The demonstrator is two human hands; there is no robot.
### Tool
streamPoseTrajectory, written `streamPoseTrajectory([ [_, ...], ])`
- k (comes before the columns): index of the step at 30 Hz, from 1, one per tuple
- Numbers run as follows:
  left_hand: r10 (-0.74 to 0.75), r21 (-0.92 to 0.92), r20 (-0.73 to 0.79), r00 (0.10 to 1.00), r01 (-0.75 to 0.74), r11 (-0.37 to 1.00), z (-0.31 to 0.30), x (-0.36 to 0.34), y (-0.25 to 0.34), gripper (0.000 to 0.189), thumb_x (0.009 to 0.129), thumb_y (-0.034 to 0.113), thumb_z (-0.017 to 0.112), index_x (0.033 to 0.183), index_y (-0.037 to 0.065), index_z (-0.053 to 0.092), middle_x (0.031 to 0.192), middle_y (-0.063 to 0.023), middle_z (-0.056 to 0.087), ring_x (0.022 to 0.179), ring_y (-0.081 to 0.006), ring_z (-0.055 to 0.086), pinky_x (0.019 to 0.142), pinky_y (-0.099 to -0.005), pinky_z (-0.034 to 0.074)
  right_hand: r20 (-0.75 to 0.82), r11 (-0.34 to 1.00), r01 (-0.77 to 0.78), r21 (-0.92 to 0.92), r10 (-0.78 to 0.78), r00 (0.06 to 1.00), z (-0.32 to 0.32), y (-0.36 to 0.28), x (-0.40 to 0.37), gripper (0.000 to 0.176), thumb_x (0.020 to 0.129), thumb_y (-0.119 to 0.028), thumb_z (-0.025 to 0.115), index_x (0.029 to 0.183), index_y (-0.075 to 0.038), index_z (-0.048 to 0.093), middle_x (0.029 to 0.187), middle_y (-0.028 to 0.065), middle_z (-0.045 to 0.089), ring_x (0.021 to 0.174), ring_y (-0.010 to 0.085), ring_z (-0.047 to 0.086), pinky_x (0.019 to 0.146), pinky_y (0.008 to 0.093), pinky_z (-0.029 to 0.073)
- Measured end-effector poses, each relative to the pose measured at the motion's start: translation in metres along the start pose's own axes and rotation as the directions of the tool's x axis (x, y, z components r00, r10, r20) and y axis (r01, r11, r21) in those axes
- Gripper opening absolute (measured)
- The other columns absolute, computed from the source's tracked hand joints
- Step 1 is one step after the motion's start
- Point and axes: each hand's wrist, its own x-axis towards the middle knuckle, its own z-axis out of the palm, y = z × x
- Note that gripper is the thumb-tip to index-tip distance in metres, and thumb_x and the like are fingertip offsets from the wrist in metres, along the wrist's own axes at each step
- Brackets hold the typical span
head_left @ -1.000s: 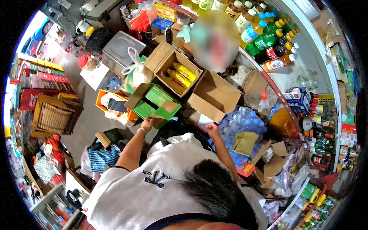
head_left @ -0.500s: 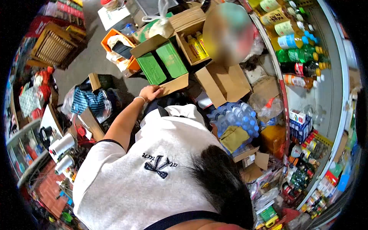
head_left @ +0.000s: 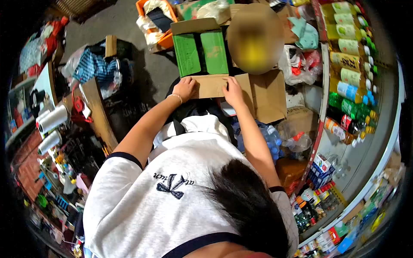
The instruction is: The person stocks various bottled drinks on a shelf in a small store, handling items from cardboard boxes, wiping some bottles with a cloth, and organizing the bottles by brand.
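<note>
The left hand (head_left: pixel 185 89) and right hand (head_left: pixel 234 91) touched opposite ends of the cardboard flap (head_left: pixel 210 86) on the green box (head_left: pixel 187 55), near the orange tub (head_left: pixel 167 41); whether the fingers gripped, I couldn't tell. Handling that flap seemed the step, calling for even control.

Rectangular brown cardboard box (head_left: pixel 195 26): two green panels (head_left: pixel 187 56), tan front flap (head_left: pixel 209 87). Open square cardboard box (head_left: pixel 269 94): plain tan. Orange plastic crate (head_left: pixel 167 41): uniform, bright. Short-sleeved white fabric shirt (head_left: pixel 124 210): navy trim at sleeves and neckline, dark blue bow motif and lettering on back. Crumpled cloth (head_left: pixel 95 66): blue, dark-striped. Crumpled cloth piece (head_left: pixel 304 32): pale teal. Cylindrical rolls (head_left: pixel 53 119): white. Plastic drink bottles (head_left: pixel 344 32): mostly yellow, some green, dark or orange. Narrow shelf edge (head_left: pixel 317 129): red.
</note>
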Motion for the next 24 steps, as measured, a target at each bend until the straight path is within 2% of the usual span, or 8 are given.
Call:
streamPoseTrajectory([
  [3, -0.095, 0.01, 0.062, 0.994, 0.095, 0.995, 0.021, 0.009, -0.004, 0.024, 0.073, 0.019, 0.05, 0.095, 0.008, 0.049, 0.097, -0.0107, 0.049, 0.089, -0.0267, 0.052, 0.077, -0.0366, 0.043, 0.289, 0.941, 0.2, -0.273, -0.118, 0.95, 0.02, -0.018, 0.019, 0.037, 0.074, -0.015, 0.054, 0.109, -0.006, 0.047, 0.119, 0.0108, 0.042, 0.113, 0.0247, 0.037, 0.091, 0.0423, 0.03],
  [6, -0.111, -0.013, 0.13, 0.985, 0.113, 0.993, -0.001, 0.021, 0.002, 0.025, 0.071, 0.019, 0.051, 0.094, 0.009, 0.05, 0.1, -0.0093, 0.049, 0.094, -0.0254, 0.05, 0.081, -0.039, 0.04, 0.529, 0.852, 0.199, -0.485, 0.104, 0.842, 0.045, -0.015, 0.025, 0.057, 0.075, -0.018, 0.051, 0.128, -0.011, 0.029, 0.135, 0.0026, 0.024, 0.126, 0.0203, 0.017, 0.1, 0.049, 0.014],
  [9, -0.048, 0.097, 0.073, 0.996, 0.041, 0.994, -0.027, 0.038, -0.005, 0.037, 0.071, 0.019, 0.054, 0.105, 0.007, 0.048, 0.108, -0.011, 0.044, 0.106, -0.0266, 0.041, 0.09, -0.039, 0.033, 0.515, 0.667, 0.347, -0.659, 0.064, 0.855, 0.055, -0.018, 0.027, 0.053, 0.078, -0.015, 0.046, 0.128, -0.012, 0.028, 0.135, 0.0022, 0.023, 0.125, 0.0199, 0.019, 0.1, 0.0478, 0.014],
  [13, -0.091, 0.127, 0.042, 0.995, 0.085, 0.988, -0.024, 0.067, -0.019, 0.039, 0.074, 0.023, 0.053, 0.111, 0.009, 0.047, 0.122, -0.0091, 0.038, 0.118, -0.0251, 0.03, 0.098, -0.0408, 0.024, 0.45, 0.641, 0.434, -0.633, -0.151, 0.88, 0.058, -0.001, 0.033, 0.047, 0.079, -0.011, 0.043, 0.125, -0.013, 0.033, 0.127, 0.0041, 0.035, 0.12, 0.0196, 0.029, 0.099, 0.0455, 0.019],
  [17, -0.024, 0.245, 0.315, 0.949, -0.057, 0.968, -0.026, 0.092, -0.02, 0.039, 0.082, 0.025, 0.046, 0.119, 0.014, 0.043, 0.131, -0.0049, 0.03, 0.127, -0.0222, 0.013, 0.102, -0.0449, 0.012, 0.412, 0.675, 0.428, -0.6, -0.197, 0.889, 0.057, 0.0, 0.037, 0.041, 0.077, -0.012, 0.045, 0.118, -0.013, 0.041, 0.115, 0.0032, 0.046, 0.111, 0.0188, 0.038, 0.095, 0.0417, 0.026],
  [19, -0.019, 0.289, 0.442, 0.897, -0.122, 0.95, -0.011, 0.103, -0.02, 0.04, 0.081, 0.031, 0.045, 0.116, 0.014, 0.046, 0.129, -0.0051, 0.035, 0.127, -0.021, 0.016, 0.1, -0.0486, 0.011, 0.344, 0.635, 0.447, -0.63, -0.287, 0.894, 0.059, 0.0, 0.042, 0.033, 0.075, -0.012, 0.047, 0.108, -0.011, 0.048, 0.099, 0.0042, 0.05, 0.099, 0.0192, 0.044, 0.088, 0.0371, 0.032],
  [23, 0.131, 0.213, 0.324, 0.937, -0.207, 0.955, -0.056, 0.107, -0.016, 0.03, 0.079, 0.032, 0.045, 0.092, 0.01, 0.06, 0.097, -0.0029, 0.056, 0.105, -0.0182, 0.042, 0.101, -0.0473, 0.013, 0.423, 0.569, 0.428, -0.702, -0.15, 0.894, 0.065, -0.008, 0.053, 0.026, 0.073, -0.013, 0.049, 0.099, -0.009, 0.05, 0.09, 0.0055, 0.05, 0.092, 0.0204, 0.046, 0.081, 0.0346, 0.034],
  [24, 0.195, 0.112, 0.113, 0.974, -0.207, 0.972, -0.058, 0.1, -0.023, 0.024, 0.076, 0.03, 0.049, 0.077, 0.009, 0.061, 0.081, -0.0012, 0.056, 0.089, -0.0174, 0.048, 0.101, -0.0456, 0.014, 0.393, 0.545, 0.426, -0.722, -0.184, 0.901, 0.069, -0.005, 0.054, 0.022, 0.073, -0.013, 0.049, 0.095, -0.009, 0.05, 0.087, 0.0056, 0.05, 0.089, 0.0208, 0.045, 0.079, 0.0338, 0.034],
])
